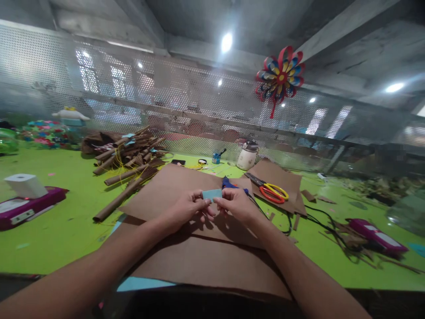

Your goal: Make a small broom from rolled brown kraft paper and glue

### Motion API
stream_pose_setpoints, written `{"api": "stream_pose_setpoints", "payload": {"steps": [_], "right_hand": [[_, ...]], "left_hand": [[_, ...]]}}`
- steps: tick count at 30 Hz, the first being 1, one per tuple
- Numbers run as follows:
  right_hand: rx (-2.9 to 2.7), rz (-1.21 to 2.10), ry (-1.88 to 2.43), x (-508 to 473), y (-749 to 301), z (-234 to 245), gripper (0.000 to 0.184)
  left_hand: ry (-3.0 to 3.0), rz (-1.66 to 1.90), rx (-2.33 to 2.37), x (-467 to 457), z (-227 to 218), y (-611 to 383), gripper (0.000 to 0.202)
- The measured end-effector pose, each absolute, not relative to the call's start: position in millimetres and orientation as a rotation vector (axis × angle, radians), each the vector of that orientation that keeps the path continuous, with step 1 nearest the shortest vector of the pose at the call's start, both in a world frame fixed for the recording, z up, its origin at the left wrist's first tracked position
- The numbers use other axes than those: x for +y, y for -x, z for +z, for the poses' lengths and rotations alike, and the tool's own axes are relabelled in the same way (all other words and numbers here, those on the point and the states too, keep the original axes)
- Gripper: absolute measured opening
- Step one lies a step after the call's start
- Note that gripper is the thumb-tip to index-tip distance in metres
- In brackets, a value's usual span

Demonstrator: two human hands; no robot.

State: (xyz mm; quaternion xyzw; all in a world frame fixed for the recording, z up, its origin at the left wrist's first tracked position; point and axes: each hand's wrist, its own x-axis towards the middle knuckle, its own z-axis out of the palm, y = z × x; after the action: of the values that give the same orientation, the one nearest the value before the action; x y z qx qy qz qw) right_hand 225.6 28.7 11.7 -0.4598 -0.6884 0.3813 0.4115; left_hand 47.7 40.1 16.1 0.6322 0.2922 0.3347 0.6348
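Note:
A small piece of light blue paper (212,194) is stretched between my two hands at the middle of the view. My left hand (194,206) pinches its left end with thumb and fingers. On the other side, my right hand (237,204) grips the right end the same way. Below them lie overlapping sheets of brown paper (206,261), with light blue paper (142,284) showing at the lower edge. Just behind my right hand is a dark blue glue gun (227,183), partly hidden. Scissors (270,190) with red and yellow handles lie to the right on more brown paper.
Rolled brown paper tubes (129,161) with yellow string are piled at back left. A white jar (247,155) and small blue pot (216,158) stand behind. Purple boxes (376,237) sit at both sides of the green table (76,235). A black cord (327,227) runs right.

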Motion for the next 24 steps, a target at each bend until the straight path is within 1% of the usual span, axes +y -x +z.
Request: {"api": "stream_pose_setpoints", "payload": {"steps": [7, 15, 21, 24], "right_hand": [[-1.702, 1.085, 1.064, 27.7, -225.5, 16.7, 0.018], [-1.746, 0.971, 1.11, 29.2, -225.9, 13.8, 0.018], [-1.73, 1.06, 1.025, 24.5, -222.5, 15.2, 0.017], [-1.726, 1.023, 1.087, 23.2, -223.0, 15.3, 0.018]], "left_hand": [[-1.516, 0.804, 0.724, 38.2, 18.9, -48.3, 0.024], [-1.474, 0.8, 0.615, 40.2, 13.5, -45.2, 0.025], [-1.454, 0.797, 0.59, 39.2, 14.5, -46.1, 0.027], [-1.436, 0.786, 0.595, 38.2, 15.6, -46.9, 0.027]]}}
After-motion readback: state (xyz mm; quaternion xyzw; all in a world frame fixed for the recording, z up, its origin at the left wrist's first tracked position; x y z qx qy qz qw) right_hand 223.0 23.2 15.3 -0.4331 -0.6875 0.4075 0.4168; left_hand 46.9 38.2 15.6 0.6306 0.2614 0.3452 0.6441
